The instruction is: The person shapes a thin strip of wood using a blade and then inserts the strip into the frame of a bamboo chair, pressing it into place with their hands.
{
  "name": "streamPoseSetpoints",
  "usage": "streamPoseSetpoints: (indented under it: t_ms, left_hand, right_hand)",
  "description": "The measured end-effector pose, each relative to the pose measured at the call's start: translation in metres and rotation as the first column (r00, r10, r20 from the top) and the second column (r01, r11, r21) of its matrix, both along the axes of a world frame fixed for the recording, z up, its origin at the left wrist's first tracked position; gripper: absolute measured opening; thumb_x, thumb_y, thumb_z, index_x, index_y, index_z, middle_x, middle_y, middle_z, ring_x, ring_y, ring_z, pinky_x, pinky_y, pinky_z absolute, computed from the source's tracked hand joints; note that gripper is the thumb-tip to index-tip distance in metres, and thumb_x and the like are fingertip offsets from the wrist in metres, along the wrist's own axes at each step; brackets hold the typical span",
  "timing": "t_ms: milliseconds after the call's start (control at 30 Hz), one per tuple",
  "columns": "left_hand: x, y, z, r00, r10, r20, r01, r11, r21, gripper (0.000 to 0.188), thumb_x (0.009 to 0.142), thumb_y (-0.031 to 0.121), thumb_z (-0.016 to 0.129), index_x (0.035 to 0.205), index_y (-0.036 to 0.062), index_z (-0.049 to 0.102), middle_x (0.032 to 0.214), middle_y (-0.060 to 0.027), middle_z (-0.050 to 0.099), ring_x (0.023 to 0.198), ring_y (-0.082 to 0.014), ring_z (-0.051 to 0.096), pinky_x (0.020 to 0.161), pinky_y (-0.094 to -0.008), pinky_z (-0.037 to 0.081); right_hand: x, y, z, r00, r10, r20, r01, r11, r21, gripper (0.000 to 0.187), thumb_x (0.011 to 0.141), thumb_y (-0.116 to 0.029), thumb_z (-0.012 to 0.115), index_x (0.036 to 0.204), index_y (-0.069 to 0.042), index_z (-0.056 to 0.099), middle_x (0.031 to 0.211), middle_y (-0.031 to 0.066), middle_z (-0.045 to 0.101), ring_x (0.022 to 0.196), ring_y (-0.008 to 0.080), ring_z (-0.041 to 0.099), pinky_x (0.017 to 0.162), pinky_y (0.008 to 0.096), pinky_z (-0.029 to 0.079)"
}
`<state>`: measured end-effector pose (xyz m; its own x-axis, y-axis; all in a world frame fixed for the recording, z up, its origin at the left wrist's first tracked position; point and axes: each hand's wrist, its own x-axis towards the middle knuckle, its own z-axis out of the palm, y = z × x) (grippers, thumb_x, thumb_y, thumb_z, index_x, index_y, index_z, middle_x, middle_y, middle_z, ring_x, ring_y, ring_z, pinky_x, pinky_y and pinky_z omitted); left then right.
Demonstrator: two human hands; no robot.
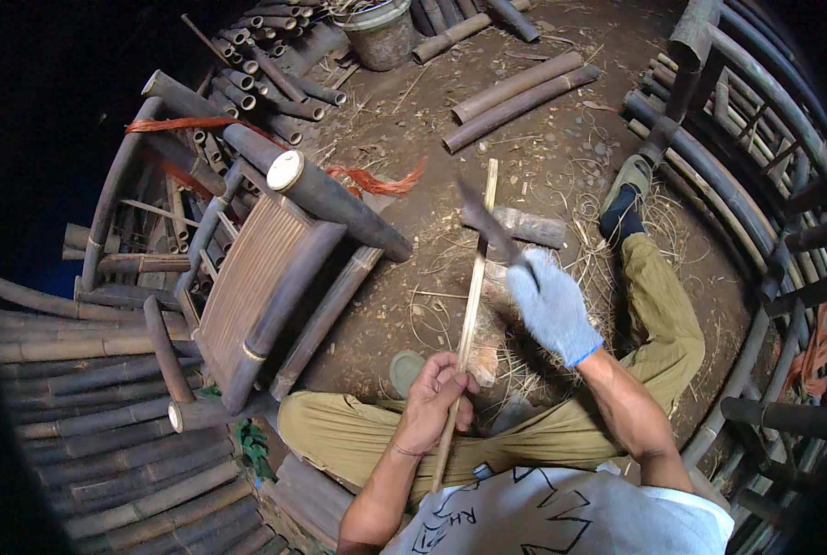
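Observation:
My bare left hand [439,392] is closed round a long, pale bamboo strip [473,301]. The strip slants up and away from my lap, its lower end near my shirt. In a grey-white work glove, my right hand [550,303] grips a knife whose dark blade [485,218] points up and to the left. The glove hides its handle. In the picture the blade crosses the upper part of the strip; whether it touches I cannot tell. A worn wooden block [489,344] lies beneath the strip, between my legs, with a short log [524,227] just beyond it.
A bamboo chair [256,287] stands at the left, with orange cord [381,180] by it. Cut bamboo tubes [238,79] are piled behind, next to a bucket [379,37]. Two poles [524,100] lie ahead. Bamboo frames [765,139] line the right side. Shavings litter the ground.

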<state>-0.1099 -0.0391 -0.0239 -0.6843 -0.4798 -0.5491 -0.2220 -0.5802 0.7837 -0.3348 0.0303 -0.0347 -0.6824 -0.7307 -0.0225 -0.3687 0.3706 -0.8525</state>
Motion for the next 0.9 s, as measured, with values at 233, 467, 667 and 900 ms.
streamPoseSetpoints:
  t_ms: [233, 467, 667, 900]
  left_hand:
    - [-0.005, -0.004, 0.007, 0.989, -0.075, 0.130, 0.099, 0.977, -0.187, 0.031, 0.107, 0.027, 0.047, 0.123, 0.0038, 0.059, 0.067, -0.0026, 0.057, 0.045, -0.0071, 0.043, 0.040, -0.0228, 0.034]
    - [0.018, 0.022, 0.013, 0.981, -0.093, 0.173, 0.134, 0.962, -0.238, 0.036, 0.107, 0.023, 0.048, 0.136, 0.0038, 0.055, 0.067, 0.0010, 0.053, 0.051, -0.0048, 0.043, 0.044, -0.0206, 0.035]
    - [0.049, 0.028, 0.021, 0.979, -0.149, 0.139, 0.177, 0.960, -0.217, 0.038, 0.107, 0.018, 0.046, 0.142, 0.0044, 0.051, 0.067, 0.0027, 0.052, 0.053, -0.0039, 0.043, 0.047, -0.0197, 0.036]
    - [0.072, 0.034, 0.032, 0.963, -0.163, 0.214, 0.207, 0.958, -0.200, 0.036, 0.107, 0.021, 0.047, 0.137, 0.0025, 0.054, 0.064, 0.0007, 0.051, 0.049, -0.0050, 0.041, 0.045, -0.0202, 0.032]
  right_hand:
    - [0.048, 0.024, -0.012, 0.889, 0.382, -0.252, -0.364, 0.924, 0.115, 0.038, 0.083, -0.042, 0.073, 0.087, -0.006, 0.061, 0.078, 0.0171, 0.063, 0.073, 0.0400, 0.065, 0.064, 0.0469, 0.051]
    - [0.005, 0.008, -0.015, 0.955, 0.044, -0.293, -0.056, 0.998, -0.032, 0.042, 0.089, -0.049, 0.066, 0.096, -0.008, 0.066, 0.084, 0.0177, 0.069, 0.078, 0.0395, 0.068, 0.067, 0.0468, 0.054]
    - [-0.024, 0.007, -0.018, 0.933, -0.010, -0.361, 0.029, 0.998, 0.047, 0.044, 0.093, -0.052, 0.060, 0.103, -0.009, 0.065, 0.087, 0.0173, 0.069, 0.080, 0.0395, 0.068, 0.068, 0.0477, 0.053]
    - [-0.047, 0.002, -0.026, 0.920, -0.169, -0.353, 0.151, 0.985, -0.080, 0.037, 0.094, -0.045, 0.061, 0.100, -0.008, 0.064, 0.087, 0.0192, 0.068, 0.082, 0.0410, 0.067, 0.070, 0.0469, 0.053]
